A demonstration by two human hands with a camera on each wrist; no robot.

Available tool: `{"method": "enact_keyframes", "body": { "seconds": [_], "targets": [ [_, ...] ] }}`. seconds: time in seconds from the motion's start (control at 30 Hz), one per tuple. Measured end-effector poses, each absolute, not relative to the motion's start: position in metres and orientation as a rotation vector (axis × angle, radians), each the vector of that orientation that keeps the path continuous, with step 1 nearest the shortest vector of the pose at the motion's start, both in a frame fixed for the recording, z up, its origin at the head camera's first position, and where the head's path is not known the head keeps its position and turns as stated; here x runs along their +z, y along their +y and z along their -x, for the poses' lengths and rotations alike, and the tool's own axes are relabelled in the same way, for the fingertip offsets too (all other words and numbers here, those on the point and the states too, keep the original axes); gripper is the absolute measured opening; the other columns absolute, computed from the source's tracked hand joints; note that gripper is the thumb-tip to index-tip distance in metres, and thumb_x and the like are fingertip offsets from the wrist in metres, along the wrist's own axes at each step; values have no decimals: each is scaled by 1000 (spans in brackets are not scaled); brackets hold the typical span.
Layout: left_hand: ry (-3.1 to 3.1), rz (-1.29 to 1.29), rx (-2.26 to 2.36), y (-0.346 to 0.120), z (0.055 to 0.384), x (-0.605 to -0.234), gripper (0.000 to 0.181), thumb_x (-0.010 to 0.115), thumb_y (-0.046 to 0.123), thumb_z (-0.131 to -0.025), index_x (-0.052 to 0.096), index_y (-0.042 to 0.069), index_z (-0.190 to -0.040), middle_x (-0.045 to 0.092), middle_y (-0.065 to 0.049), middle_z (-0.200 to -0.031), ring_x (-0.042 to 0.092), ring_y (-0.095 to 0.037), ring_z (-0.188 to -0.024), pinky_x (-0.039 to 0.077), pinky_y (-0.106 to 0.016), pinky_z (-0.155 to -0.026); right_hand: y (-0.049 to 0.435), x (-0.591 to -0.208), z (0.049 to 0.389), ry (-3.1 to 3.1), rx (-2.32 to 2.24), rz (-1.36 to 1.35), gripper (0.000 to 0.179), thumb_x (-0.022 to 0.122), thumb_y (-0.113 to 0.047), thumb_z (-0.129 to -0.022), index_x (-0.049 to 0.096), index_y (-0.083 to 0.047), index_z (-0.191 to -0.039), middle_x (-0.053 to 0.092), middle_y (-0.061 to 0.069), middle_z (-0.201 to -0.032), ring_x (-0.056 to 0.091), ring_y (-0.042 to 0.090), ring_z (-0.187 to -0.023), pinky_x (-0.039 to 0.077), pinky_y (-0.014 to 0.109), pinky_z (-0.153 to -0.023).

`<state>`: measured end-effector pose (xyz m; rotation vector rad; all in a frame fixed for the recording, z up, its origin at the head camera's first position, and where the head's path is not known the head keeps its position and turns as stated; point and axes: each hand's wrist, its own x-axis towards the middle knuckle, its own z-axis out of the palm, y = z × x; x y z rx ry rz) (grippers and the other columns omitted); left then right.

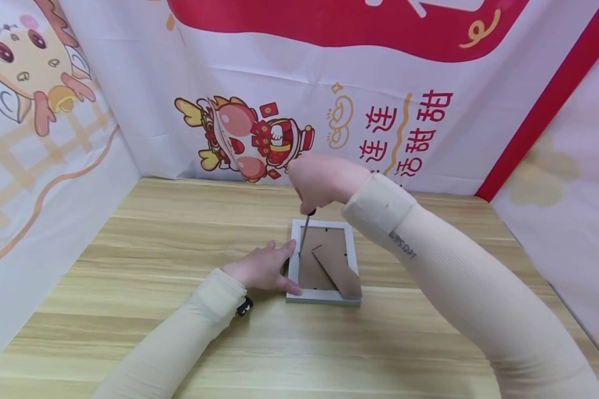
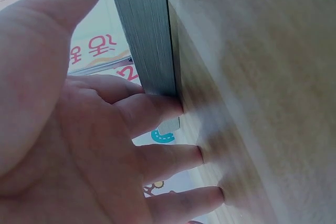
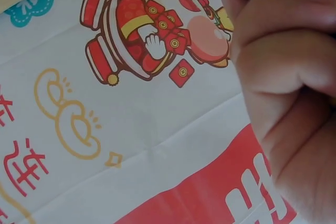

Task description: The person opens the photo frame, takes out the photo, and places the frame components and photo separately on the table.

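Observation:
A white picture frame (image 1: pixel 350 244) lies face down on the table, its brown backing board (image 1: pixel 310 274) and brown stand leg (image 1: pixel 343 278) upward. My left hand (image 1: pixel 262 269) rests along the frame's left side, thumb and forefinger on its border. In the left wrist view the frame's grey side (image 2: pixel 144 35) stands beside the spread, fairly straight fingers. Above the frame, my right hand (image 1: pixel 324 180) grips a screwdriver (image 1: pixel 305 233) by its mostly hidden handle. The shaft slants down to the left inner edge of the backing. In the right wrist view the curled fingers (image 3: pixel 294 61) hide the tool.
The wood-grain table (image 1: pixel 179 221) extends around the frame. A white printed cloth (image 1: pixel 279 61) with red shapes and cartoon figures hangs behind the table's far edge. Another printed cloth (image 1: pixel 40 138) stands along the left side. Small dark tabs (image 1: pixel 345 255) sit around the backing.

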<state>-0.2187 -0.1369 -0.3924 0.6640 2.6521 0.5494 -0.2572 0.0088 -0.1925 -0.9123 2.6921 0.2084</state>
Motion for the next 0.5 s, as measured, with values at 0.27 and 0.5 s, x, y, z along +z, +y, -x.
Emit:
{"method": "enact_keyframes", "body": {
  "seconds": [0.27,0.5],
  "targets": [
    [2637,-633,576,-137,219,-391,112,78,59,-77,20,8,-158,26,-10,-160,17,-48,-144,24,-62,-111,3,-191,260,2681,181,843,20,83,-23,-82,66,-14,-86,68,1,-81,65,16,-68,54,26,-62],
    [2624,-629,607,-138,220,-392,113,78,59,-76,19,9,-159,26,-9,-161,16,-49,-144,23,-62,-112,-3,-188,260,2662,215,833,18,83,-23,-83,68,-14,-87,71,5,-82,63,18,-66,52,28,-62]
  ]
}}
